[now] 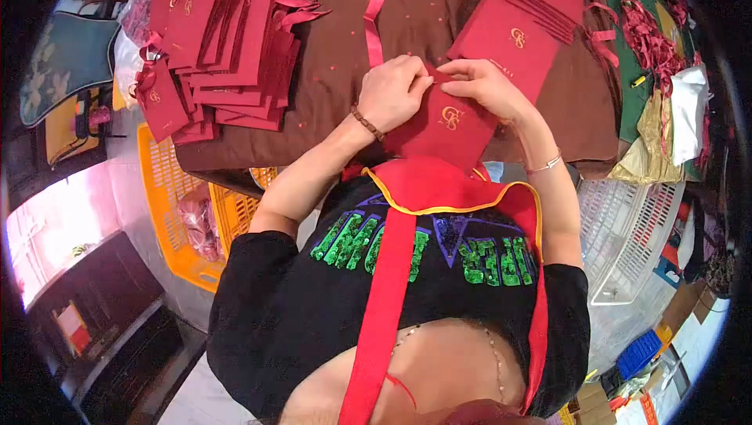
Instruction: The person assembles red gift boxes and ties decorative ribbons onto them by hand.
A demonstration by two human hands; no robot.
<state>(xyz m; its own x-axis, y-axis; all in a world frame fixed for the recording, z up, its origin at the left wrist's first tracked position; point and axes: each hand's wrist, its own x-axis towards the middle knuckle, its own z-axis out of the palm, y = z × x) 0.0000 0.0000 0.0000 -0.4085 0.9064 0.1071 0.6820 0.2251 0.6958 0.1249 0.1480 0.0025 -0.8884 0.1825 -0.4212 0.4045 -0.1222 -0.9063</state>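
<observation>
A flat red paper bag [442, 123] with a gold emblem lies at the table's near edge, in front of my chest. My left hand [394, 94] is closed at its top edge, fingertips pinched together. From under that hand a red ribbon [376, 21] runs away across the table, and the fingers seem to grip its near end. Thumb and fingers of my right hand [486, 88] pinch the bag's upper edge close to the left fingertips. Just beyond the right hand lie more red bags [501, 37] in an overlapping stack.
Piles of red bags with ribbons [235, 41] cover the table's left side. Brown cloth [337, 72] covers the table. At right are bunched red ribbons [648, 45] and white plastic packaging [688, 119]. A yellow crate [160, 198] and a white crate [627, 229] stand below.
</observation>
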